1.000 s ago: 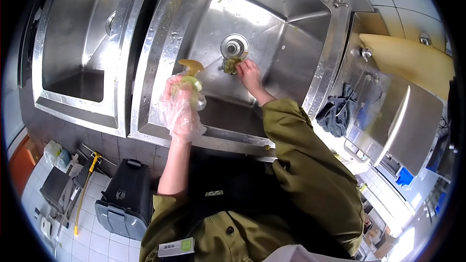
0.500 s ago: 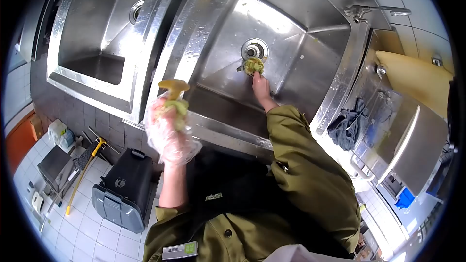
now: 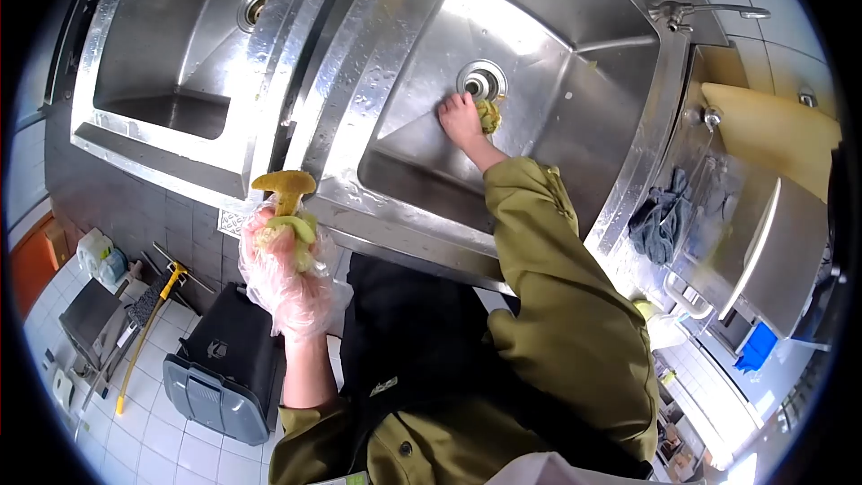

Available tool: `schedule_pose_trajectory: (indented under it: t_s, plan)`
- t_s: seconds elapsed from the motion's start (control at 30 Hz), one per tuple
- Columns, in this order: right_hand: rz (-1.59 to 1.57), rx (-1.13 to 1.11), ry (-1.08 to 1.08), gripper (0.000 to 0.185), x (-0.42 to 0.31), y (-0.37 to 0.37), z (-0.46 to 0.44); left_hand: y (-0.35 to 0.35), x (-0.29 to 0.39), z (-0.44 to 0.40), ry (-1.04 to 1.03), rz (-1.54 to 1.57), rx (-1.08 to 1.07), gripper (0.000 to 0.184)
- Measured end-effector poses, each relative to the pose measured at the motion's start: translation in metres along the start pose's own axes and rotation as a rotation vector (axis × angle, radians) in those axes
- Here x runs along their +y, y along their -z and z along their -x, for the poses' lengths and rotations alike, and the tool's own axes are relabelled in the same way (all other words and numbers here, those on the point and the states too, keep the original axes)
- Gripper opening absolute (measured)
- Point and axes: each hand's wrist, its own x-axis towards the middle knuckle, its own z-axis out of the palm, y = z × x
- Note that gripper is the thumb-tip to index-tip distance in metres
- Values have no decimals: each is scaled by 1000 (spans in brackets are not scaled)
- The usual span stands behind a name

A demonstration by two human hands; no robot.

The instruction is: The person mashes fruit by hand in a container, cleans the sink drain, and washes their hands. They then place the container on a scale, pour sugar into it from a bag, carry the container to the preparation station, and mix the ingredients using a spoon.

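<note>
My left hand (image 3: 292, 269), in a clear plastic glove, is closed around green vegetable scraps (image 3: 301, 232). A brown mushroom-shaped piece (image 3: 285, 187) sticks up from the same grip, in front of the sink's edge. My right hand (image 3: 461, 120) is bare and reaches down to the bottom of the steel sink (image 3: 539, 81). Its fingers are curled and pressed together by the drain (image 3: 482, 81); what lies under the fingertips is hidden. Beside this hand, at the drain's near edge, lies a yellow-green clump of scraps (image 3: 488, 115).
A second sink (image 3: 135, 63) stands at the left. Below it on the tiled floor are a dark lidded bin (image 3: 215, 377) and a yellow-handled squeegee (image 3: 148, 341). To the right are a tap (image 3: 673, 13), a dark cloth (image 3: 660, 220) and a yellow board (image 3: 772, 130).
My right hand has shifted off the clump to its left side, beside the drain. My left hand has moved left and slightly down in view, still holding the scraps.
</note>
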Motion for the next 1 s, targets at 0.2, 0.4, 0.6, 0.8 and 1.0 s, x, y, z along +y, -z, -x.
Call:
schedule_pose_trajectory:
  t_s: [0.2,0.4,0.6,0.8,1.0]
  plan:
    - [-503,99,-606,10,24,33,33,-17,-9,-6,13,-148,-114,27]
    - [-595,54,-479,17,50,42,63,-61,-12,-16,126,-81,-269,27]
    - [-612,-265,-580,21,16,29,77,-77,-13,-26,112,-125,-283,28]
    - [-963,213,-1047,10,-9,-2,59,-57,4,-27,18,-71,-31,30]
    - [-843,379,-978,7,0,-9,52,-10,39,-20,-141,-109,56,29]
